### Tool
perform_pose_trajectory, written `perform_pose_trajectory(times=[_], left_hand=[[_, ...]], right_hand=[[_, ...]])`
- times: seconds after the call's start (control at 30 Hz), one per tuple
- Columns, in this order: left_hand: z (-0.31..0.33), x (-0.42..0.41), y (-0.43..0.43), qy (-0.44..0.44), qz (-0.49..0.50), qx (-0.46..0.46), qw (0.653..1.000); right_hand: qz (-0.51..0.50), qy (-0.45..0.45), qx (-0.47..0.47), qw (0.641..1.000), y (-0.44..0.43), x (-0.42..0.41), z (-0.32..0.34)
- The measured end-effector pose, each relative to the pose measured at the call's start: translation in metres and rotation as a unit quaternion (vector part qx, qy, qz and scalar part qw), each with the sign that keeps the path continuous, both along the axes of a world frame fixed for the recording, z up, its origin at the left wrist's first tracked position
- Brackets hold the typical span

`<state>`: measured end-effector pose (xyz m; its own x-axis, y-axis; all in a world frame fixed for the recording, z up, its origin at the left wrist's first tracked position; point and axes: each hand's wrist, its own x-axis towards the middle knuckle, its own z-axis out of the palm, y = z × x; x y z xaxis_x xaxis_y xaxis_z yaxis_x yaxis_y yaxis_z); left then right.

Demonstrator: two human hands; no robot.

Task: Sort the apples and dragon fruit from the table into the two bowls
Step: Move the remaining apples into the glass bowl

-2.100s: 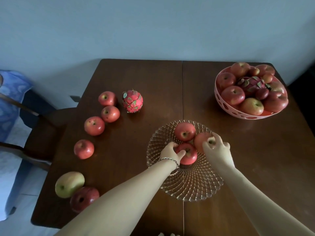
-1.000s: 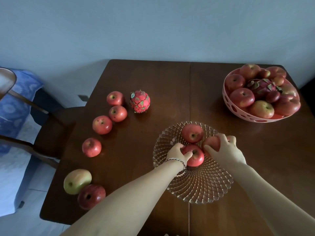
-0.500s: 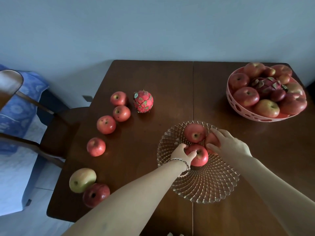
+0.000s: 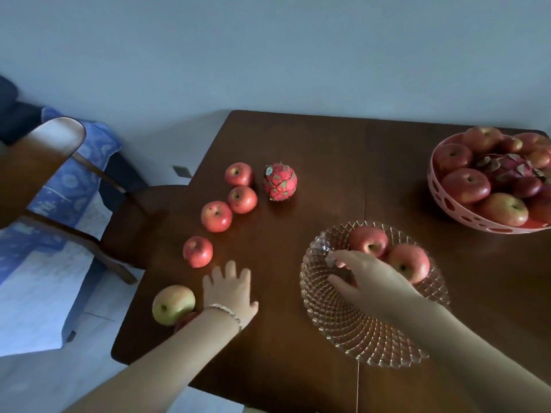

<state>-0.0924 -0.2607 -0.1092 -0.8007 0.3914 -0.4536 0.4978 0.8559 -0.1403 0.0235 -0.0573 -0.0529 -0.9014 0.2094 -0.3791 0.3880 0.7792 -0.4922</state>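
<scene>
A pink dragon fruit (image 4: 280, 181) stands on the brown table (image 4: 328, 162). Left of it lie several red apples: (image 4: 238, 174), (image 4: 242, 199), (image 4: 216, 216), (image 4: 197, 251). A yellow-green apple (image 4: 173, 304) sits near the left edge, and a dark red apple (image 4: 184, 319) is mostly hidden under my left wrist. My left hand (image 4: 229, 293) hovers open, fingers spread, right of the yellow-green apple. My right hand (image 4: 366, 278) is over the glass bowl (image 4: 343, 332), fingers apart and holding nothing. Beside it, two apples (image 4: 369, 241) (image 4: 408, 262) lie in the bowl.
A pink perforated bowl (image 4: 477, 222) at the far right holds several apples and a dragon fruit (image 4: 504, 168). A wooden chair (image 4: 134, 216) stands against the table's left edge, with a blue patterned cloth (image 4: 74, 186) behind it. The wall lies behind the table.
My left hand has let go of the apple in the glass bowl and swung left over the table. My right hand released its apple and shifted left across the bowl. The view turned left.
</scene>
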Motion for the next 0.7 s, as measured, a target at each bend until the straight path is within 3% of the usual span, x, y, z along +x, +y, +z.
perform_pose_trajectory(times=[0.1, 0.3, 0.57, 0.7], left_hand=[[-0.007, -0.024, -0.059, -0.010, 0.105, -0.064, 0.992], [-0.023, -0.049, -0.108, -0.121, 0.298, 0.089, 0.943], [-0.028, -0.057, -0.117, -0.144, 0.319, 0.165, 0.922], [-0.020, -0.054, -0.114, -0.158, 0.355, 0.244, 0.889]], right_hand=[[0.089, -0.026, -0.019, 0.996, -0.044, -0.017, -0.013], [0.176, -0.075, -0.039, 0.981, -0.149, -0.059, -0.056], [0.016, -0.142, -0.086, 0.986, -0.235, -0.088, -0.101], [-0.082, -0.129, -0.199, 0.968, -0.215, -0.077, -0.099]])
